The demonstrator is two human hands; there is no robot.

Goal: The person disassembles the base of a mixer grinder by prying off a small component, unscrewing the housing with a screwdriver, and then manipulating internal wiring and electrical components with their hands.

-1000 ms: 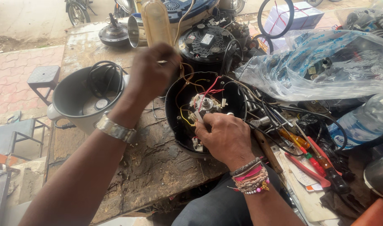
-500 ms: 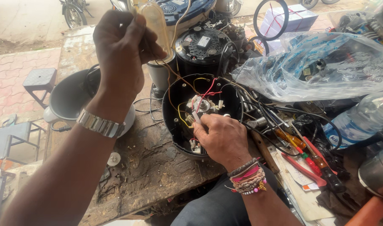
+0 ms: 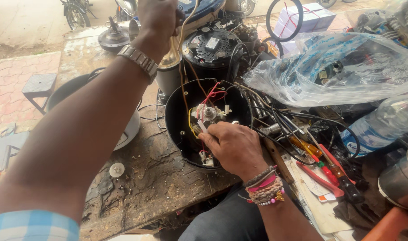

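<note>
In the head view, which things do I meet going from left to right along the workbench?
Grey stool → white disc → black round housing → right hand → red pliers → water bottle.

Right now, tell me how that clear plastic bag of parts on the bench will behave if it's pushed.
The clear plastic bag looks thin and crinkled, so it would probably crumple rather than slide whole. Dark parts bulge inside, so it is likely heavy and lumpy. It lies over loose wires, which might drag along.
</note>
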